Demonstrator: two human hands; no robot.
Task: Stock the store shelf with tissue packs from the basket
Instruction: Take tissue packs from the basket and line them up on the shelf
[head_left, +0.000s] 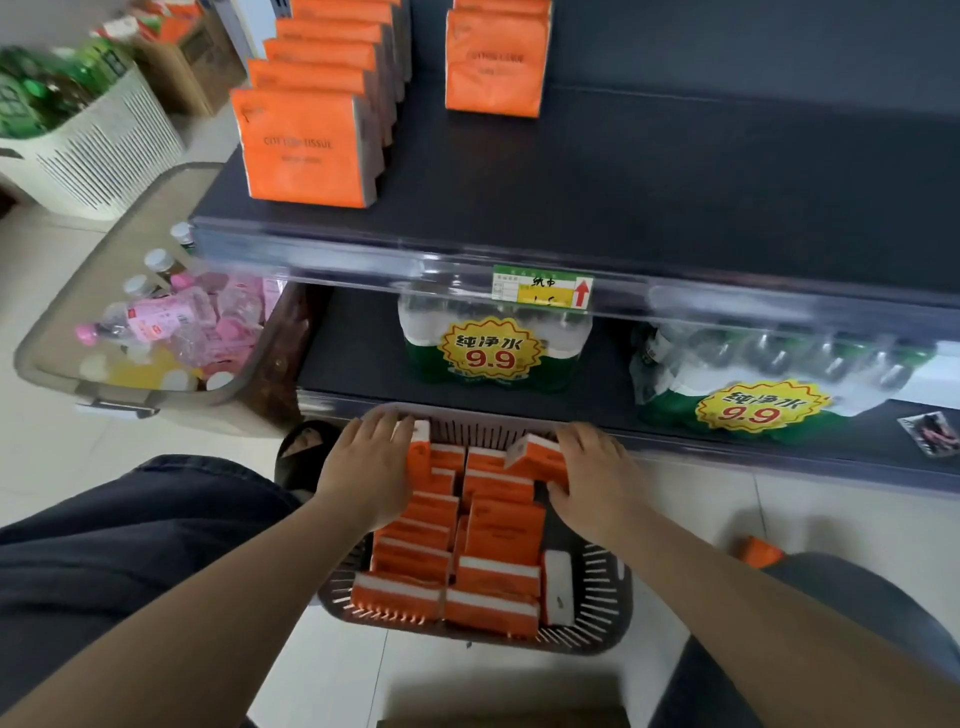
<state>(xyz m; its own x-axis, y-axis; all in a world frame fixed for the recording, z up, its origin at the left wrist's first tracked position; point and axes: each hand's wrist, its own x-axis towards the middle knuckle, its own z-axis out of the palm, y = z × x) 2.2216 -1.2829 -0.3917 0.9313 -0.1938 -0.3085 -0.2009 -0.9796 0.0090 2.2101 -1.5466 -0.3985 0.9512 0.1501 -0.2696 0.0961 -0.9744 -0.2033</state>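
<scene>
1. Lower centre, in the basket (597, 618): an upright tissue pack (420, 448) is gripped by the left hand (371, 467), a tilted pack (537, 457) by the right hand (592, 478).
2. Snug neighbours may be dragged out when these are lifted.

A person is squatting before a shelf (675, 197), and a dark basket (597, 587) is standing on the floor between the knees. Many orange packs (501, 530) are lying in it. The left hand (371, 467) is gripping an upright pack (420, 452) at the far left of the basket. The right hand (592, 478) is holding a tilted pack (537, 457) at the far right, with the thumb under it. On the shelf a row of packs (306, 145) is standing at the left, and another pack (496, 62) further right. Two water bundles (493, 348) with yellow stickers are lying on the lower shelf (353, 353). A clear bin (145, 392) with bottles is standing on the floor at the left.
</scene>
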